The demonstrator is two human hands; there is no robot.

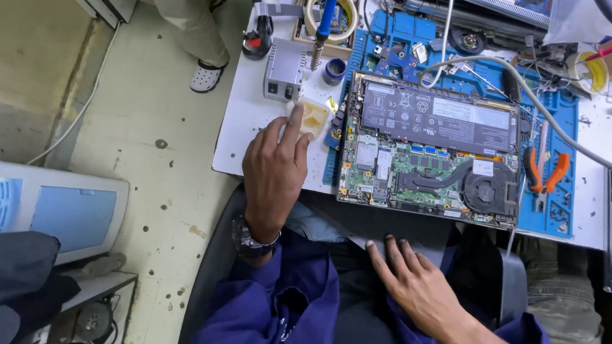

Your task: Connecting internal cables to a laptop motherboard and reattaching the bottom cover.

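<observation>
An opened laptop [429,154] lies on a blue work mat [567,123], its circuit board, black battery and cooling fan exposed. My left hand [275,170], with a wristwatch on it, reaches over the white table edge; its fingertips touch a yellowish sponge [314,116] next to a small grey soldering station [283,69]. My right hand [419,282] rests flat on my lap just below the laptop's near edge, fingers spread and holding nothing. Both arms wear blue sleeves.
A blue-handled soldering iron [324,19] stands by a roll of tape [346,13]. Orange-handled pliers [544,174] lie on the mat's right. A grey hose [533,100] crosses the laptop. Another person's leg and shoe [205,76] stand at the far left. A white appliance [46,207] sits on the floor.
</observation>
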